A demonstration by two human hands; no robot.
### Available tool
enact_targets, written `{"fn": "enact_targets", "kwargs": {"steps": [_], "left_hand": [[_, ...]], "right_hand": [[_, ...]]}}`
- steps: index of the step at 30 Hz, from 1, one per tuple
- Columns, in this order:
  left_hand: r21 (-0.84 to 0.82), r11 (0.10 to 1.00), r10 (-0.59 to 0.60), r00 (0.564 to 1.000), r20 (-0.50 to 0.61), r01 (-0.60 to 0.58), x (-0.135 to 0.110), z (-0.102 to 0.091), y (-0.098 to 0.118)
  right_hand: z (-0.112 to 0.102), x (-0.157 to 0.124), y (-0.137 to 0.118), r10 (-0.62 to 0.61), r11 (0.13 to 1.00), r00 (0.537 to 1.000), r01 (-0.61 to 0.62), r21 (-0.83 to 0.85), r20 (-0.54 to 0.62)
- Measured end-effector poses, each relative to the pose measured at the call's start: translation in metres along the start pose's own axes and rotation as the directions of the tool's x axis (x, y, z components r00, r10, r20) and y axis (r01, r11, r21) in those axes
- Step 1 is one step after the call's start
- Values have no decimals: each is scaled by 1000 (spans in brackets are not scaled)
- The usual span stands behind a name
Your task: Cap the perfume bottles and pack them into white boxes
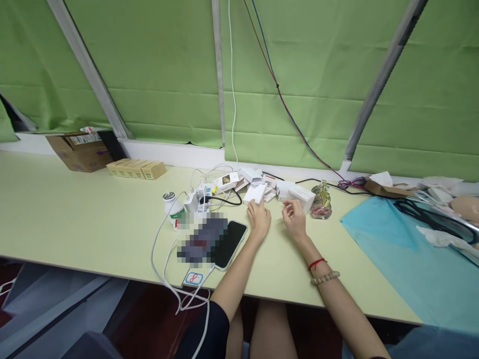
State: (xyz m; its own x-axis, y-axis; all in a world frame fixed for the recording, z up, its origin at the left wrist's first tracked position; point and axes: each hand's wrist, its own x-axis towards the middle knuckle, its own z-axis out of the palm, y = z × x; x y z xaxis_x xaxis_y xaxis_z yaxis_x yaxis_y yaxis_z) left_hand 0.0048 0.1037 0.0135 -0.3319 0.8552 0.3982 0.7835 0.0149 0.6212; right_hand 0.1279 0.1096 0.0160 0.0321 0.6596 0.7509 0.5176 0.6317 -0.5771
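Observation:
On the table, my left hand (259,219) has its fingers bent at the near edge of a small white box (255,193), gripping it there. Just to the right, my right hand (295,219) hovers low over the tabletop, fingers loosely curled and apart, with nothing visible in them. Behind it lies another white box (304,197) with fine print. A pile of opened white cartons (251,175) sits beyond my left hand. Glass perfume-like bottles (322,202) stand to the right of my right hand.
Left of my hands are a phone (231,244), a pixelated item (204,239), a white bottle (172,209), and chargers (191,201) with tangled cables. Small tan boxes (136,169) and a cardboard carton (82,154) stand farther left. Blue sheeting (389,244) covers the right side.

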Motion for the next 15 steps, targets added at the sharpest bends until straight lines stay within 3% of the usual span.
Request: {"fn": "enact_targets", "kwargs": {"steps": [2, 6, 15], "left_hand": [[-4, 999, -34, 999, -6, 34, 2, 2, -5], [65, 996, -59, 994, 88, 54, 1, 6, -11], [306, 951, -101, 983, 154, 49, -1, -2, -1]], "right_hand": [[-1, 0, -1, 14, 1000, 1000, -14, -6, 15], [-1, -1, -1, 24, 1000, 997, -23, -11, 76], [1, -3, 2, 31, 999, 978, -33, 4, 206]]}}
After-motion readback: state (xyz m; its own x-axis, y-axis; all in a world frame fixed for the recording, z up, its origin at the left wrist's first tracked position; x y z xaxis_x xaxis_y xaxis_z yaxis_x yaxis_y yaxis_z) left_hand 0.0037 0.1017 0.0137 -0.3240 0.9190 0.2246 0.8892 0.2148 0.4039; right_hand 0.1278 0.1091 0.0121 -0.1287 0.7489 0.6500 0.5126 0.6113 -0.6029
